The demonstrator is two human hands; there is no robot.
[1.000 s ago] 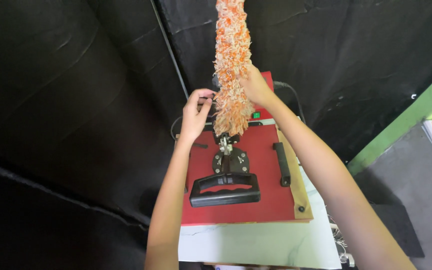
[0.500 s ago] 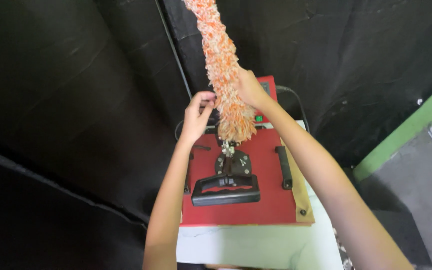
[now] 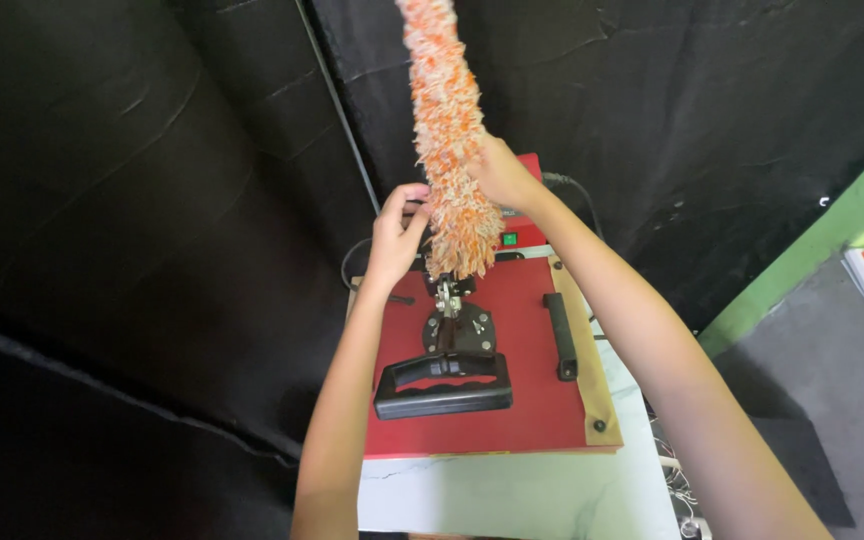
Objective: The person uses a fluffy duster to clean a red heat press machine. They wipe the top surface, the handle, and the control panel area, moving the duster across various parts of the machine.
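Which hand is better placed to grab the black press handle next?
Left, probably. The left hand only touches the orange fluffy strip; the right hand grips it. The black handle lies below the left hand.

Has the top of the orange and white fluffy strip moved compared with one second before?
Yes. Against the red heat press, the fluffy strip's top has swung left, while its lower end stays between both hands, above the black handle.

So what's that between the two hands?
In the head view, a shaggy orange-and-white garland hangs between the left hand and right hand, above the red press.
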